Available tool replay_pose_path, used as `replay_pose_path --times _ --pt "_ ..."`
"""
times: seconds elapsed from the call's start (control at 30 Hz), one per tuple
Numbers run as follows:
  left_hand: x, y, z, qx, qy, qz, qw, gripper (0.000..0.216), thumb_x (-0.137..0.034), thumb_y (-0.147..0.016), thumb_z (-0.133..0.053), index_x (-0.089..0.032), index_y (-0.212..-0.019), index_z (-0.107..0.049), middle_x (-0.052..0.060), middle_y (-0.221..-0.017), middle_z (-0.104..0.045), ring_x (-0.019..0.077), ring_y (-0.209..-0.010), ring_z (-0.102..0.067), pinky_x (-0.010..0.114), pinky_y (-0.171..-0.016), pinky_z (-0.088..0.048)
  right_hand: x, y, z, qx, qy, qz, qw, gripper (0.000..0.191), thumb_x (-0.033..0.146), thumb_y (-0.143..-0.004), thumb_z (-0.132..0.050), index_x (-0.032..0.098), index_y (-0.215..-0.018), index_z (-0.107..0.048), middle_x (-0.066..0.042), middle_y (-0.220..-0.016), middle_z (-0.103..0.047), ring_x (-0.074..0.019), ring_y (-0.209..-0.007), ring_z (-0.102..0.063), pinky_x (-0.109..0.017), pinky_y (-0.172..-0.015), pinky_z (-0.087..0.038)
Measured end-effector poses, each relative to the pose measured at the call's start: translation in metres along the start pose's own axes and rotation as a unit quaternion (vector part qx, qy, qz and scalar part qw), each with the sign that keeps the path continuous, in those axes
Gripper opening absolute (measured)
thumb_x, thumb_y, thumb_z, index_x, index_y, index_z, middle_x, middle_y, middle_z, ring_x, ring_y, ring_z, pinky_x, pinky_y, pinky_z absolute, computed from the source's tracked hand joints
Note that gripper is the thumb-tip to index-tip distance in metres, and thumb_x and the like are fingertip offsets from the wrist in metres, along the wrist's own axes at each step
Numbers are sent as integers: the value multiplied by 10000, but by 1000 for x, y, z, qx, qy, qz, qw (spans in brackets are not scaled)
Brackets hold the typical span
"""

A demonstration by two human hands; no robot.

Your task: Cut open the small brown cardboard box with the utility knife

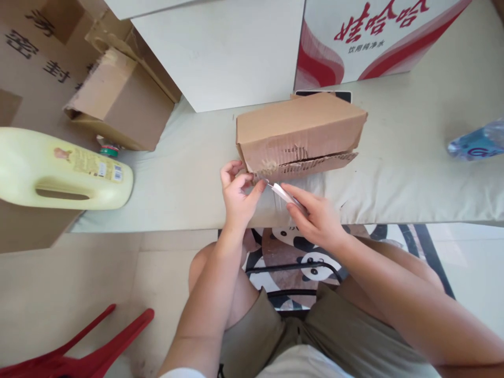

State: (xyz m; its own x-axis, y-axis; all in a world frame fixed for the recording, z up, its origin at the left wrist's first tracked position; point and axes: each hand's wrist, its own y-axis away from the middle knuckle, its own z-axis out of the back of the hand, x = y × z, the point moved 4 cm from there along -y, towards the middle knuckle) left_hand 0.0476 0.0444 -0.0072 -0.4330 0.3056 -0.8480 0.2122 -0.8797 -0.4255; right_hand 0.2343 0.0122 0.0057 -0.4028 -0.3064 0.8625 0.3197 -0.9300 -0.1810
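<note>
Cardboard is what you are working on: a small brown corrugated box (299, 131) lying on its side on the pale cushioned bench (394, 178), its torn, ragged flap edge turned toward you. Your left hand (237, 195) pinches the near left corner of that flap between thumb and curled fingers, touching the torn edge. Your right hand (318, 219) is closed around a slim silvery blade (281, 192), its tip pointing at the flap just beside your left thumb.

To my eye the blade tip sits very near your left fingertips, so angle it away from them and brace the box firmly before you press. Short, shallow strokes along the seam should suit corrugated board better than one hard push.

The box lies directly ahead of both hands, just past the bench's front edge, above your knees.
</note>
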Motion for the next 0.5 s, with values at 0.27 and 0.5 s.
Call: replay_pose_path --times 0.27,0.5 --pt "-5 4 -3 -13 -50 -65 997 374 -506 -859 -651 -154 -734 -669 107 -1162 -509 268 -1189 -589 457 -1014 -506 6 -1 10 -26 115 35 992 421 297 -959 -454 202 -1332 -623 -44 -737 -631 -165 -623 -565 -301 -612 -460" --pt "-4 5 2 -44 -90 -134 986 328 -451 -914 -598 -165 -787 -697 91 -1149 -517 240 -1158 -593 465 -1040 -493 6 0 10 -57 163 75 982 401 247 -949 -465 200 -1300 -653 -12 -719 -603 -113 -559 -503 -250 -554 -398"
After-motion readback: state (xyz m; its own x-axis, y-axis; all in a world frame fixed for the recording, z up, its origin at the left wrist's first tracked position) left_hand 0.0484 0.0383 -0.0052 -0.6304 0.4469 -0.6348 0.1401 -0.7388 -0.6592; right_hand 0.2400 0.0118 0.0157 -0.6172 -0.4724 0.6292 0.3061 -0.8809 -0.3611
